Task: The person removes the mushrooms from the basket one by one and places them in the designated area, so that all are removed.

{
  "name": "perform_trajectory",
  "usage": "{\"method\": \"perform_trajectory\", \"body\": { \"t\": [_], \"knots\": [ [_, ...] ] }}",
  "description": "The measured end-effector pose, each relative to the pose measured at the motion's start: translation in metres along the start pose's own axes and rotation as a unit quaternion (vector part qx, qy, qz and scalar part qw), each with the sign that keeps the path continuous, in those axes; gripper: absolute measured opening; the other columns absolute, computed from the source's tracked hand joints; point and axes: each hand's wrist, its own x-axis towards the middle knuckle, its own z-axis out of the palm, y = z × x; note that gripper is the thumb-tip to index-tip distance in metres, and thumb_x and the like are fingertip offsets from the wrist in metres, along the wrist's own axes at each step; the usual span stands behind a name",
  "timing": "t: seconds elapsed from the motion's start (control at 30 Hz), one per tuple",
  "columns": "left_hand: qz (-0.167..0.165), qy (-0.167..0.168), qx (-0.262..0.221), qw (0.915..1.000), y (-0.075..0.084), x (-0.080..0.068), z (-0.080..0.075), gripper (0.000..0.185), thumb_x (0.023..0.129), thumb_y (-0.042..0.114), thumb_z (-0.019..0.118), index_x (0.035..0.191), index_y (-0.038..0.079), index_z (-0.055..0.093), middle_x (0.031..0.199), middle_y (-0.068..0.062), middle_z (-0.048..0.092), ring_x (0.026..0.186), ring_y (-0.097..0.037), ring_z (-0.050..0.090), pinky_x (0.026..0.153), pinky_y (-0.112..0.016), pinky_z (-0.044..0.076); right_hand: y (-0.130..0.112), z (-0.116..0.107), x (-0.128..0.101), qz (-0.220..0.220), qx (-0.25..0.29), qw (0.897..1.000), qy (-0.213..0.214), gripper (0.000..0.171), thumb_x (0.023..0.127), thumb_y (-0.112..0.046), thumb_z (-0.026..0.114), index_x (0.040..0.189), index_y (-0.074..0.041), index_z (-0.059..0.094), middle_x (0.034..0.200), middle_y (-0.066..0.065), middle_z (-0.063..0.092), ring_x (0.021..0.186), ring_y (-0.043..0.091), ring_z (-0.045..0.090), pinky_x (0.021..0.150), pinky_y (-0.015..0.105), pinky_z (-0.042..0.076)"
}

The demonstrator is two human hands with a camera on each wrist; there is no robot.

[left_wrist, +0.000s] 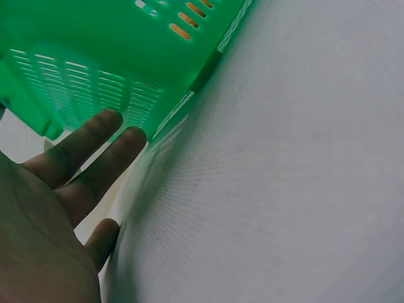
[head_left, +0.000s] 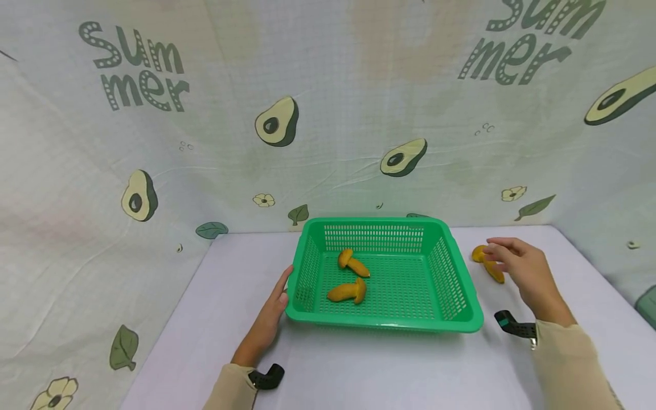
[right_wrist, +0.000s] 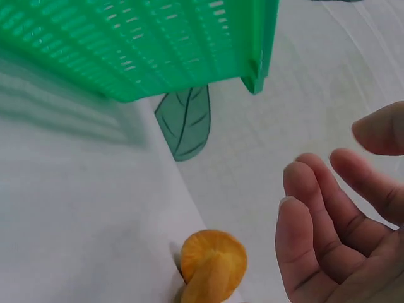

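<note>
Orange mushroom (head_left: 489, 264) on table, outside green basket (head_left: 456, 279), just R of its R wall. Long axis: cap far, stem toward viewer. R hand (head_left: 520, 267) nearest, hovering over it, fingers loosely open, empty. L hand (head_left: 271, 310) flat vs basket's L wall, gripping nothing.

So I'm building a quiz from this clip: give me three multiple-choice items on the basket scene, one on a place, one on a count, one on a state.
1. Where is the loose mushroom?
A. in the basket
B. on the table right of the basket
C. in the left hand

2. How many mushrooms lie in the green basket?
A. two
B. four
C. none

3. How is the right hand?
A. gripping the basket
B. fist closed
C. open, holding nothing

Key: B, it lies on the table beside the rim; A, two show on the basket floor; C, the fingers are relaxed above the mushroom.
</note>
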Motion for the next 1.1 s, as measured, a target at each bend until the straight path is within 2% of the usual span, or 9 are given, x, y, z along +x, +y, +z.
{"method": "perform_trajectory", "body": {
  "t": [0.17,0.33,0.53,0.7,1.1],
  "knots": [
    [0.000,0.001,0.004,1.0000,0.000,0.000,-0.001,0.054,0.110,0.027,0.026,0.162,0.028,0.016,0.166,-0.008,0.017,0.144,-0.042,0.028,0.110,-0.073,0.011,-0.007,0.006,-0.002,-0.043,0.033,0.998,-0.020,0.052,0.104,-0.045,0.052,0.130,0.000,0.056,0.104,-0.006,0.071,0.092,0.001,0.067,0.075,0.018,0.054],
    [0.002,0.008,-0.001,1.0000,0.001,0.001,0.000,0.054,0.110,0.028,0.026,0.162,0.029,0.016,0.165,-0.007,0.019,0.143,-0.043,0.032,0.109,-0.074,0.013,-0.013,0.011,-0.004,-0.055,0.048,0.997,-0.041,0.047,0.102,-0.043,0.056,0.127,-0.003,0.058,0.101,-0.012,0.070,0.090,0.004,0.068,0.074,0.019,0.055],
    [-0.001,0.006,-0.005,1.0000,-0.001,0.000,0.000,0.053,0.110,0.028,0.025,0.162,0.029,0.016,0.165,-0.006,0.018,0.144,-0.041,0.029,0.109,-0.074,0.011,-0.017,0.017,-0.007,-0.081,0.022,0.995,-0.058,0.050,0.104,-0.039,0.056,0.132,0.003,0.056,0.104,-0.003,0.071,0.092,0.010,0.068,0.074,0.023,0.056],
    [-0.002,0.004,-0.009,1.0000,-0.001,0.000,0.001,0.053,0.110,0.029,0.025,0.162,0.029,0.016,0.166,-0.006,0.017,0.146,-0.040,0.025,0.110,-0.073,0.010,-0.022,0.018,-0.010,-0.086,0.008,0.994,-0.062,0.051,0.104,-0.040,0.055,0.133,0.003,0.056,0.109,0.004,0.070,0.094,0.011,0.068,0.074,0.024,0.056],
    [-0.003,0.005,-0.003,1.0000,-0.001,0.001,0.000,0.053,0.110,0.032,0.025,0.162,0.030,0.016,0.166,-0.006,0.018,0.145,-0.041,0.026,0.110,-0.074,0.011,-0.028,0.018,-0.013,-0.107,0.007,0.993,-0.050,0.044,0.103,-0.034,0.058,0.130,0.001,0.060,0.107,0.007,0.072,0.090,0.010,0.069,0.072,0.025,0.057]
  ]
}}
